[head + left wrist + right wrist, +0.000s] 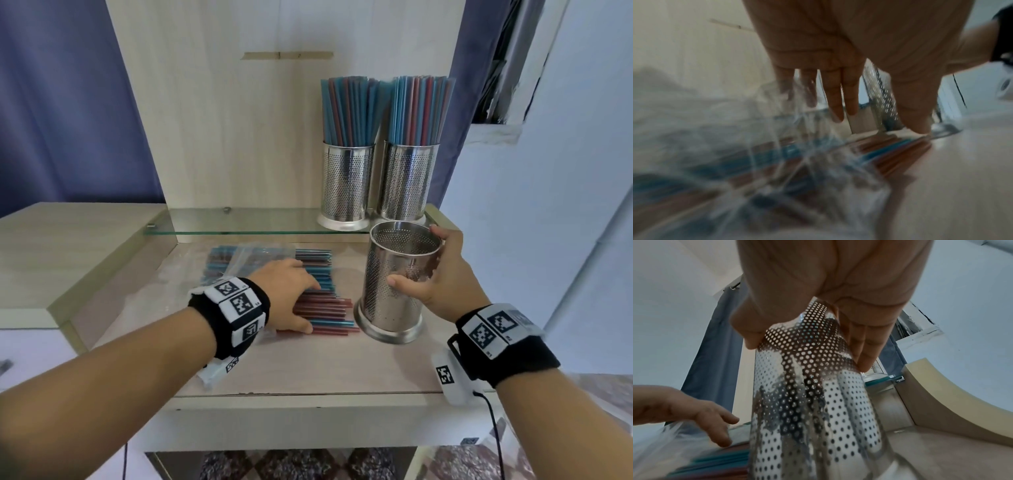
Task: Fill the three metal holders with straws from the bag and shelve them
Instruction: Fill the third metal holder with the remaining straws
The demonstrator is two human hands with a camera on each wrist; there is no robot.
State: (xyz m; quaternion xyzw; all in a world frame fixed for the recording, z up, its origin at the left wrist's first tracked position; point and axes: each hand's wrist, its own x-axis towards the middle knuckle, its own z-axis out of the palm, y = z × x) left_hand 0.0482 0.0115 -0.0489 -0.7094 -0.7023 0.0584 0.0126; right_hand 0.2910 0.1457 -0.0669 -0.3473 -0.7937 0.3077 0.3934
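Note:
Red and blue straws lie in a flat heap on the wooden table, partly under a clear plastic bag. My left hand rests on the heap with its fingers straight and the thumb touching the straws. My right hand grips an empty perforated metal holder just right of the heap, thumb in front and fingers behind its rim. The holder leans slightly. Two filled holders stand side by side on the glass shelf.
A raised wooden block borders the table on the left. A wooden back panel rises behind the shelf, with blue curtains on both sides. A white device with a black cable hangs at the table's front right corner.

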